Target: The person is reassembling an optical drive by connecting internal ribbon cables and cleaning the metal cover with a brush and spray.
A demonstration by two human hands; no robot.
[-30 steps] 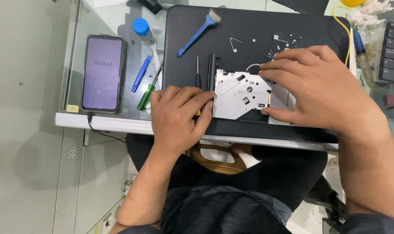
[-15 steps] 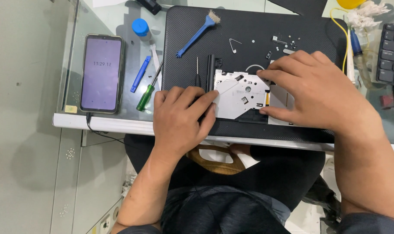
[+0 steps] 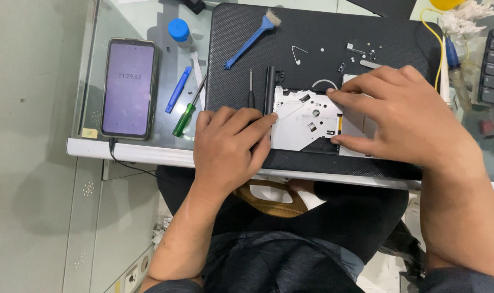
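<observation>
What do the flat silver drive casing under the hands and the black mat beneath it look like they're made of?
The flat silver drive casing looks like thin stamped sheet metal with a matte grey finish: it has punched slots and sharp folded edges. The black mat seems to be rubber or foam with a woven fabric face, judging by its fine dotted texture and rounded corners.

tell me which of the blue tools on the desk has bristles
The blue brush at the top of the black mat: its far end carries a tuft of pale bristles. The flat blue pry stick beside the phone has none.
</observation>
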